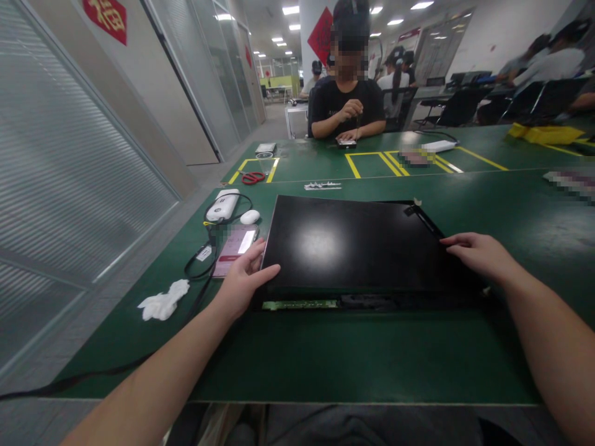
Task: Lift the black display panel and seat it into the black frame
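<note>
A flat black display panel (334, 244) with a glossy reflection lies over a black frame (430, 220) on the table. The panel sits askew, so the frame's right rail and far right corner show beside it. Along the near edge a green circuit board strip (300, 305) is exposed. My left hand (242, 279) grips the panel's left edge, thumb on top and fingers partly hidden behind the side. At the right, my right hand (478, 251) pinches the frame's outer edge, its fingertips pressed together.
Left of the panel are a phone (235, 248), a white earbud case (250, 217), a white power bank (223, 205) with black cable, and crumpled tissue (165, 300). Red-handled scissors (253, 178) and white strips (323, 185) lie farther off. A person (346, 105) sits opposite.
</note>
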Action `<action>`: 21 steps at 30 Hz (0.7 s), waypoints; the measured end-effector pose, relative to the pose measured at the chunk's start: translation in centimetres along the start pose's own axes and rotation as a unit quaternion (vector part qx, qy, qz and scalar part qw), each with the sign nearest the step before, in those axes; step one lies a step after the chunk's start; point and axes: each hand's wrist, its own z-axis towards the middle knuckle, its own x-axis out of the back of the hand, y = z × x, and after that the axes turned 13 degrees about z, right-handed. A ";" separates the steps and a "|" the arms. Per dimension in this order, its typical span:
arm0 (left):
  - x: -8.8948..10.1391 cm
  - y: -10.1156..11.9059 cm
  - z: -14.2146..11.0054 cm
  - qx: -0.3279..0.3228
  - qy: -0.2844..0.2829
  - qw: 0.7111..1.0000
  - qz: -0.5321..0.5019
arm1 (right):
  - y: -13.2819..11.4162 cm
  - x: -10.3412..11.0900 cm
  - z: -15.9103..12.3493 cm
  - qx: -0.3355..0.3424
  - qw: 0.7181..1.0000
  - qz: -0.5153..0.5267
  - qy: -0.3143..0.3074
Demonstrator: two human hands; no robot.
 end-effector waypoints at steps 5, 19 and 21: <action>0.4 -0.3 0.0 -0.015 0.013 1.000 0.017 | 0.4 -0.1 0.3 0.008 0.999 0.036 0.009; 0.5 0.4 -0.2 -0.119 0.009 0.991 0.059 | 0.5 -0.8 0.1 0.002 0.948 0.311 0.071; 0.8 0.4 -0.1 -0.123 0.017 0.991 0.056 | 0.0 -0.6 0.0 0.003 0.937 0.343 0.072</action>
